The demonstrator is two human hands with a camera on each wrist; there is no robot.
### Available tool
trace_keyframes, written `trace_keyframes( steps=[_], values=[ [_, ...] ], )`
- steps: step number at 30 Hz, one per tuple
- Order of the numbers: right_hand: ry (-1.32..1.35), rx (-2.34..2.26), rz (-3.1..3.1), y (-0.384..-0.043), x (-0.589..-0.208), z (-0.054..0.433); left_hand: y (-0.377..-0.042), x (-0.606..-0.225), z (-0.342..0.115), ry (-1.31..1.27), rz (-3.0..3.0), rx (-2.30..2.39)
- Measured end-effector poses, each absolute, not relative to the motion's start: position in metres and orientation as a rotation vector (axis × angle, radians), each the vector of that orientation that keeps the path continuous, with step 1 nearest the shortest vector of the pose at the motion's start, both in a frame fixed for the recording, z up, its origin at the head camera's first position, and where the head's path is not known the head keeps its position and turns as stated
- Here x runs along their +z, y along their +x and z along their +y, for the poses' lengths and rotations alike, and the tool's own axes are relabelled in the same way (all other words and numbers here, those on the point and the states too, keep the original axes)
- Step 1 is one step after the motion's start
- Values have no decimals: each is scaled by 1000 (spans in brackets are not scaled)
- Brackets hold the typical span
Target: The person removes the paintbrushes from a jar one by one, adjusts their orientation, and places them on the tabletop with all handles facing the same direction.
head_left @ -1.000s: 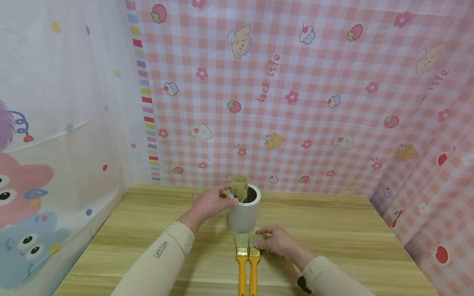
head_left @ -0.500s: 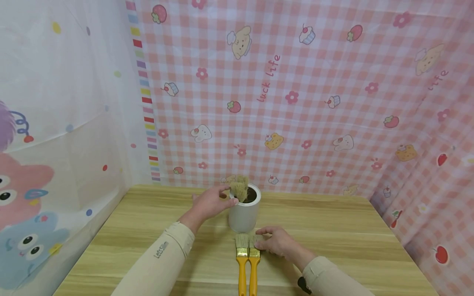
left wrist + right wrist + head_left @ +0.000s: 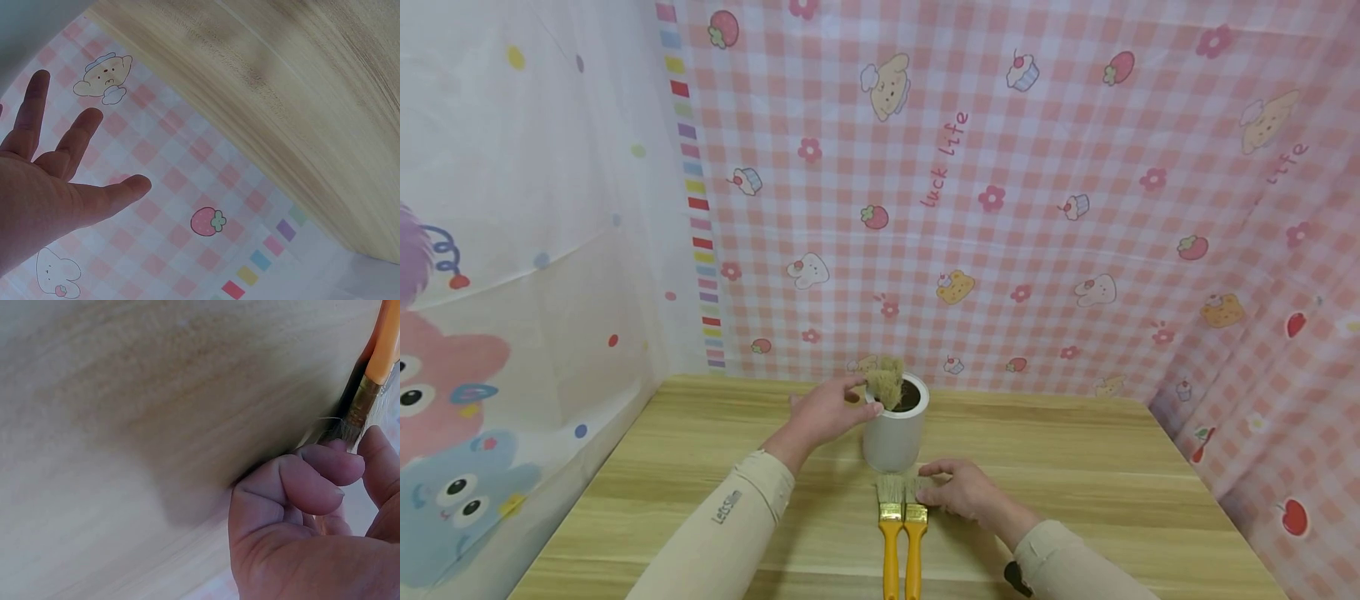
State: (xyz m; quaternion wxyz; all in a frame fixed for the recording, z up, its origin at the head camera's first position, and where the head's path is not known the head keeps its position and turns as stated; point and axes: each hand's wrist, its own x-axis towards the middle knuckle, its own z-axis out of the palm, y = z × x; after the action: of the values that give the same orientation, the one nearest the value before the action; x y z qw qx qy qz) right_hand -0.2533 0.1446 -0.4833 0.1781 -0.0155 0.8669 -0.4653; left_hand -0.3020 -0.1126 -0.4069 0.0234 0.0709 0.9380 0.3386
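In the head view, a white cylindrical pot (image 3: 892, 442) with a dark inside stands upright near the back of the table. Tan bristles (image 3: 887, 386) stick up out of its left side; what lies below them is hidden. My left hand (image 3: 827, 410) is at the rim there, thumb and forefinger close against the bristles. Straight, spread fingers (image 3: 72, 144) show in the left wrist view. Two paintbrushes with yellow handles lie side by side before the pot, a left paintbrush (image 3: 891, 533) and a right paintbrush (image 3: 914, 533). My right hand (image 3: 962, 490) pinches the right one's bristles between thumb and finger.
The wooden table (image 3: 1075, 492) runs back to a pink checked cloth (image 3: 1000, 250) hanging just behind the pot. A white printed cloth (image 3: 550, 250) hangs on the left side. A small black object (image 3: 1015, 577) shows beside the right sleeve.
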Motion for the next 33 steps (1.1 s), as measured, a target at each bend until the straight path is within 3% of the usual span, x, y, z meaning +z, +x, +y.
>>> trace_keyframes(
  steps=[33],
  values=[
    [-47,-1366,2532,-279,-460,173,-304,-409,-113,234,2900,1050]
  ],
)
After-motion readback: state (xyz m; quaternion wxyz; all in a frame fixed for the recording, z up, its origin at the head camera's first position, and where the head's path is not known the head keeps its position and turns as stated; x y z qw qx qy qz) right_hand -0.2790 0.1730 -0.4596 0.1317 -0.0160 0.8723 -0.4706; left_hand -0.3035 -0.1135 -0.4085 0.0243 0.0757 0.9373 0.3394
